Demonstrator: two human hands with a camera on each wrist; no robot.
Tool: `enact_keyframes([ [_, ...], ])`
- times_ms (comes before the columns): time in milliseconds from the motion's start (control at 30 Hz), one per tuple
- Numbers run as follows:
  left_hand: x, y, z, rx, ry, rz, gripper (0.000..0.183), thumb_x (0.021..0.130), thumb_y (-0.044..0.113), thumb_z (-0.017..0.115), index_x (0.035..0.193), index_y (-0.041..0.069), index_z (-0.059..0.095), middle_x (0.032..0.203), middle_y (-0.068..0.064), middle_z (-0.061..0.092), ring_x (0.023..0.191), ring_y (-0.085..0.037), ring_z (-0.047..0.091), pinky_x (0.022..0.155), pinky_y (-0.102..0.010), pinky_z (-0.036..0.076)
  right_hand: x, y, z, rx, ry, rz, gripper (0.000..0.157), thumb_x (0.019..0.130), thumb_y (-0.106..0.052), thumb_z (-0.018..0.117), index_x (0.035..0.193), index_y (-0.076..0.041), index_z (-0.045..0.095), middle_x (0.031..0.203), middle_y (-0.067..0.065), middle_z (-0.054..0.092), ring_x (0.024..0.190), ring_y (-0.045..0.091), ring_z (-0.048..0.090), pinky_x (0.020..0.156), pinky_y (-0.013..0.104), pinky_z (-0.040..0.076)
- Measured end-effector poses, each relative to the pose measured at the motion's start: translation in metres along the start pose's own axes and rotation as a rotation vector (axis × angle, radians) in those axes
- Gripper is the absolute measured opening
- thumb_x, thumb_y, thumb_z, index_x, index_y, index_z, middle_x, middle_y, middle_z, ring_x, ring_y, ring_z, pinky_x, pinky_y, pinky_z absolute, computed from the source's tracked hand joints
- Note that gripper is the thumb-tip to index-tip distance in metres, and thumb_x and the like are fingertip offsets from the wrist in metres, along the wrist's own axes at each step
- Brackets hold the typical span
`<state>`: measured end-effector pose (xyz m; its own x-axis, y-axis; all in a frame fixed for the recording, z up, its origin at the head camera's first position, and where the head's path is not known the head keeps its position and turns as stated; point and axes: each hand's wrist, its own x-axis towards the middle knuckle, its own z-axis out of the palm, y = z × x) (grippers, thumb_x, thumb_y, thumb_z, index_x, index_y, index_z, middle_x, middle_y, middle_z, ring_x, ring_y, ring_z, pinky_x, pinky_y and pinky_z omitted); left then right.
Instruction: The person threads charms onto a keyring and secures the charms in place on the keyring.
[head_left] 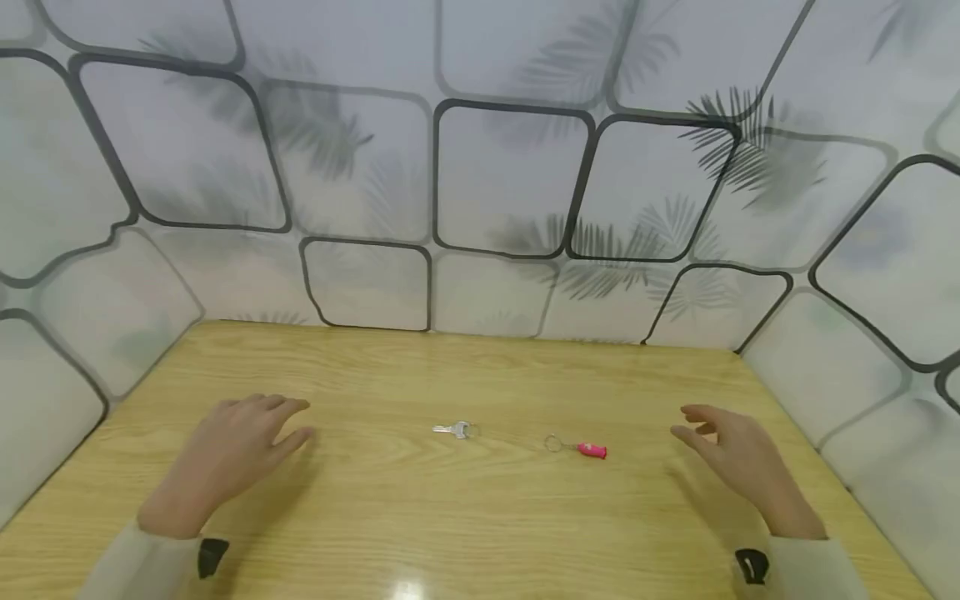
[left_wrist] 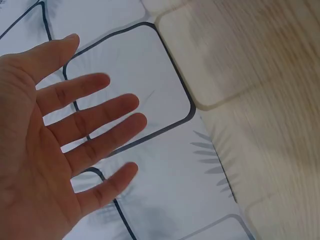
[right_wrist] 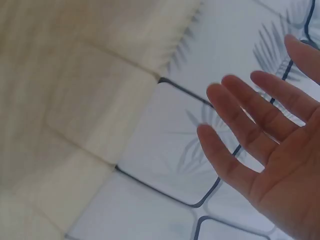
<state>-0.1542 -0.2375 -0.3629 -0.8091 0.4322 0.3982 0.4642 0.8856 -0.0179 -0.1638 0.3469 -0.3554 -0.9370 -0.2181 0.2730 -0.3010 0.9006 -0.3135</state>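
Observation:
A silver key [head_left: 452, 430] with a small ring at its right end lies flat near the middle of the wooden table [head_left: 420, 517]. To its right, apart from it, is a keychain with a pink charm [head_left: 592, 451], a short chain and a metal ring [head_left: 553, 443]. My left hand [head_left: 243, 442] hovers over the table left of the key; in the left wrist view its fingers are spread and relaxed with nothing in them. On the far right, beyond the pink charm, my right hand [head_left: 738, 454] is held above the table, fingers loosely bent and holding nothing.
Patterned wall panels [head_left: 502, 175] with dark outlines and leaf prints stand along the table's back edge and both sides. Each wrist has a light sleeve with a dark strap [head_left: 212, 557]. A bright reflection shows on the table's near part.

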Motion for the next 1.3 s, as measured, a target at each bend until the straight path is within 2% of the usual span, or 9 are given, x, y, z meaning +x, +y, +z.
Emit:
enact_keyframes([
  [33,0.003,0.001,0.000,-0.008,-0.001,0.013,0.039,0.089,0.029,0.078,0.116,0.002,0.072,0.104,-0.020,0.073,0.085,-0.038,0.070,0.072,-0.055,0.057,0.002,-0.002,-0.002,0.016,-0.010,-0.015,0.042,0.098,-0.024,0.070,0.122,0.010,0.065,0.110,0.026,0.071,0.081,0.035,0.069,0.071,0.053,0.057],
  [100,0.008,0.003,0.001,-0.025,0.001,0.031,0.032,0.087,0.025,0.080,0.109,0.002,0.074,0.100,-0.019,0.073,0.081,-0.036,0.071,0.068,-0.051,0.058,0.007,-0.006,-0.004,0.051,-0.047,-0.036,0.035,0.097,-0.019,0.071,0.119,0.008,0.068,0.105,0.019,0.073,0.084,0.031,0.071,0.070,0.049,0.058],
  [267,0.020,0.013,0.003,-0.092,-0.048,0.019,0.029,0.091,0.026,0.076,0.108,0.003,0.074,0.103,-0.018,0.073,0.081,-0.032,0.071,0.070,-0.049,0.058,0.013,-0.014,-0.006,0.121,-0.139,-0.068,0.028,0.095,-0.012,0.071,0.116,0.007,0.069,0.098,0.009,0.074,0.082,0.023,0.069,0.067,0.038,0.057],
  [367,0.026,0.020,0.005,-0.157,-0.084,0.003,0.028,0.093,0.027,0.075,0.107,0.003,0.074,0.101,-0.015,0.073,0.077,-0.027,0.070,0.069,-0.047,0.058,0.016,-0.019,-0.004,0.147,-0.162,-0.084,0.027,0.094,-0.011,0.072,0.114,0.007,0.069,0.096,0.007,0.073,0.081,0.021,0.069,0.067,0.034,0.056],
  [600,0.037,0.033,0.015,-0.274,-0.174,-0.011,0.025,0.096,0.027,0.072,0.107,0.004,0.073,0.096,-0.006,0.072,0.079,-0.021,0.068,0.068,-0.042,0.057,0.024,-0.026,0.004,0.179,-0.186,-0.116,0.025,0.092,-0.008,0.074,0.111,0.007,0.069,0.092,0.007,0.071,0.080,0.022,0.068,0.066,0.035,0.055],
  [867,0.052,0.046,0.025,-0.313,-0.179,-0.020,0.024,0.097,0.024,0.070,0.109,0.003,0.073,0.094,-0.006,0.072,0.079,-0.020,0.067,0.069,-0.041,0.057,0.029,-0.033,0.015,0.232,-0.217,-0.123,0.025,0.091,-0.005,0.074,0.111,0.009,0.069,0.093,0.007,0.071,0.082,0.023,0.068,0.068,0.035,0.056],
  [1067,0.066,0.054,0.030,-0.357,-0.222,-0.035,0.025,0.098,0.024,0.068,0.110,0.002,0.073,0.094,-0.006,0.072,0.082,-0.022,0.068,0.072,-0.042,0.057,0.033,-0.035,0.021,0.244,-0.229,-0.120,0.025,0.091,-0.006,0.074,0.110,0.009,0.069,0.093,0.009,0.070,0.082,0.024,0.068,0.070,0.038,0.056],
  [1300,0.073,0.057,0.035,-0.399,-0.256,-0.059,0.026,0.098,0.023,0.068,0.111,0.001,0.072,0.095,-0.008,0.072,0.084,-0.024,0.068,0.073,-0.043,0.057,0.037,-0.036,0.025,0.265,-0.240,-0.130,0.025,0.091,-0.006,0.076,0.109,0.009,0.068,0.092,0.009,0.070,0.081,0.024,0.067,0.069,0.036,0.056],
])
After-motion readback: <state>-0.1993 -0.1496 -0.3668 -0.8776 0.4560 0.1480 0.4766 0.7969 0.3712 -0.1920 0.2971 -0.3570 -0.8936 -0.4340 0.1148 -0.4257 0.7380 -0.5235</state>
